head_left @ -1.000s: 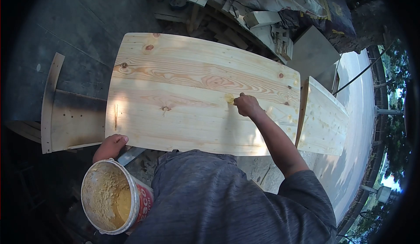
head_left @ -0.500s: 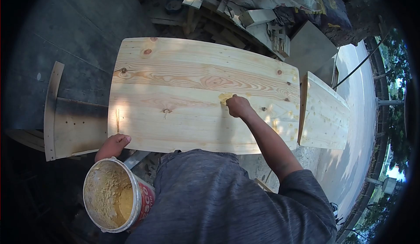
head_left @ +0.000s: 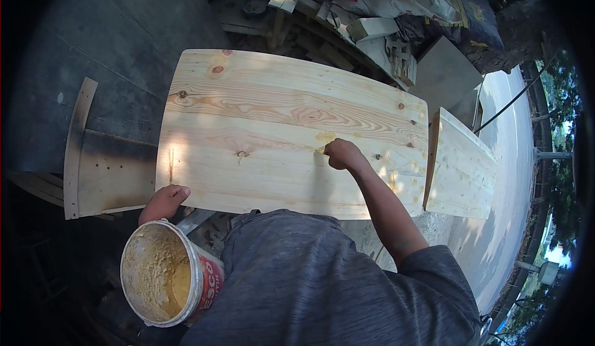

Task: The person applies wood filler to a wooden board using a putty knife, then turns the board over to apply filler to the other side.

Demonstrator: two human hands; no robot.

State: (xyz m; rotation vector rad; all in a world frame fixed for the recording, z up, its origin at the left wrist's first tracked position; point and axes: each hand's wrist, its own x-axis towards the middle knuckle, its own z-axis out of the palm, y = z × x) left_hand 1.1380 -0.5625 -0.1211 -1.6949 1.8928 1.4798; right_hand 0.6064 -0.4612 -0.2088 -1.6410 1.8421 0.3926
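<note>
A pale wooden panel (head_left: 266, 185) with knots lies before me. My right hand (head_left: 342, 155) is closed over its middle, just below a yellow putty patch (head_left: 325, 137); what the fingers grip is hidden. More yellow spots show on the panel's right part. At the lower left, my left hand (head_left: 165, 203) is closed at the panel's corner, right above a white and red bucket (head_left: 207, 281) with yellowish putty (head_left: 176, 286) inside. Whether these fingers hold the bucket's handle or something else cannot be made out.
Another spotted wooden panel (head_left: 462, 169) stands close on the right. A curved wooden piece (head_left: 118, 166) is at the left. Wood scraps, a grey board (head_left: 443, 76) and sacks (head_left: 477, 20) lie behind. A paved road (head_left: 505, 147) runs along the right.
My right hand has moved slightly down from the yellow patch, which now shows more fully. The whole view has shifted a little. My left hand stays at the corner.
</note>
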